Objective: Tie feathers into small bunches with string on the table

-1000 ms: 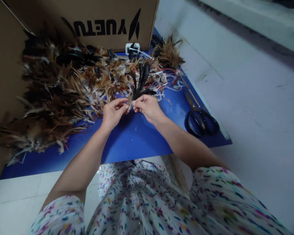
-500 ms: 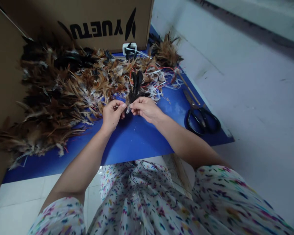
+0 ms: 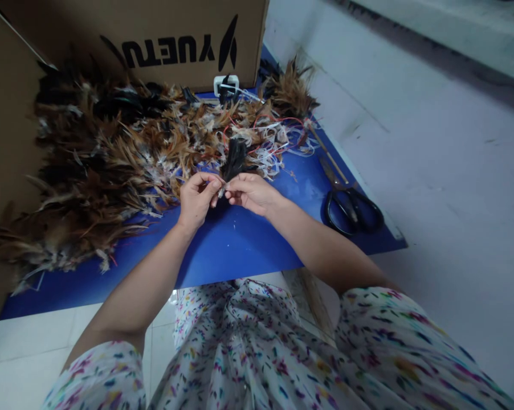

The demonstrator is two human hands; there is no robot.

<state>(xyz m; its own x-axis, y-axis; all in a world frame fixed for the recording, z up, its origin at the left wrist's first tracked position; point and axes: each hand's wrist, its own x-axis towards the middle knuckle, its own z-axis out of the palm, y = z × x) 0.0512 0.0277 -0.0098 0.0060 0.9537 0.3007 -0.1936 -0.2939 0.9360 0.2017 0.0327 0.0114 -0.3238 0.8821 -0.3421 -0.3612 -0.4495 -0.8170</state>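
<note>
While L hand [image 3: 196,200] pinches blk feather bunch [image 3: 235,159] nr base, R hand [image 3: 255,193] (thumb + index tog.) pinches it too.

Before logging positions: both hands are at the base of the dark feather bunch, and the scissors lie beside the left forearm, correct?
No: the head view shows the scissors beside the right forearm, not the left. The left hand and right hand are at the base of the dark feather bunch.

This looks like a craft workshop. A blue table [image 3: 244,250] bears heaped feathers [image 3: 124,145] at ten o'clock, scissors [image 3: 353,209] at three.
</note>
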